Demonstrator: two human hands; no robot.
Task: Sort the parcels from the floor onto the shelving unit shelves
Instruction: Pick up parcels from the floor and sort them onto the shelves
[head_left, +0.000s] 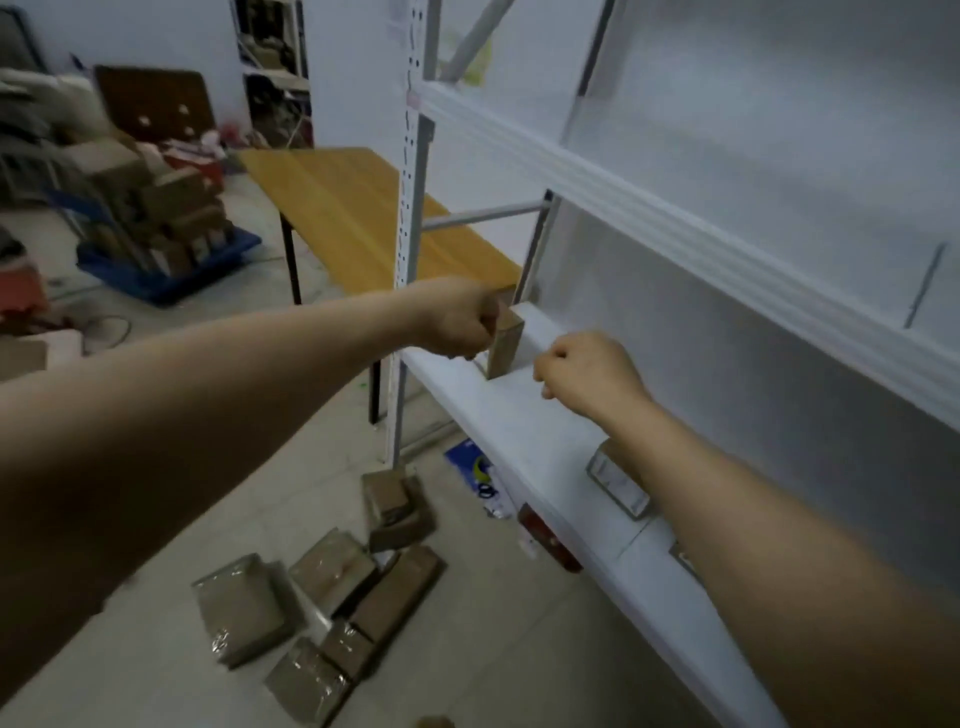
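L hand grips small brown parcel standing upright at left end of white shelf, R hand clenched w/ nothing in it just beside parcel's right, flat parcel on same shelf by R forearm, more taped parcels on floor below, wooden table beyond.

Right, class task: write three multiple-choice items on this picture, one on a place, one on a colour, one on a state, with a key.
1. Where is the parcel held by the left hand?
A on the white shelf
B on the wooden table
C on the floor

2. The tray far left is:
A green
B blue
C red

3. That parcel:
A lies flat
B stands upright
C is torn open

Key: 1 A, its base rests on the shelf board; 2 B, its rim shows blue; 3 B, its long side is vertical.
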